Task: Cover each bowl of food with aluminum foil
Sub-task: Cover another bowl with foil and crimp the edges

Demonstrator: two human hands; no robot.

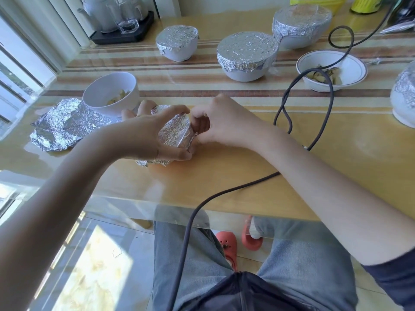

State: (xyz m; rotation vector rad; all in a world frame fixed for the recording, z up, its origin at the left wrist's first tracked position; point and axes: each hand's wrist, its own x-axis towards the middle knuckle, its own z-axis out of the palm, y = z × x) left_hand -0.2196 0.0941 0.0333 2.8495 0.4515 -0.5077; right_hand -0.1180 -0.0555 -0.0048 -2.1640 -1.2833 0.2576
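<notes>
A small foil-wrapped bowl (176,131) sits near the table's front, tilted toward me. My left hand (155,131) curls around it from the left, thumb over the top. My right hand (215,122) pinches the foil at its right edge. An open white bowl of food (111,92) stands just behind, next to a crumpled foil sheet (60,125). Another open bowl of food (332,70) sits at the right. Three covered bowls stand at the back: a small covered bowl (177,42), a middle covered bowl (247,56) and a far covered bowl (302,25).
A dark cable (323,113) loops across the table's right side and drops over the front edge. Another foil-covered bowl (404,97) is cut off at the right edge. A tea tray (122,34) with a pot stands at the back left. The glass table edge (202,221) runs above my knees.
</notes>
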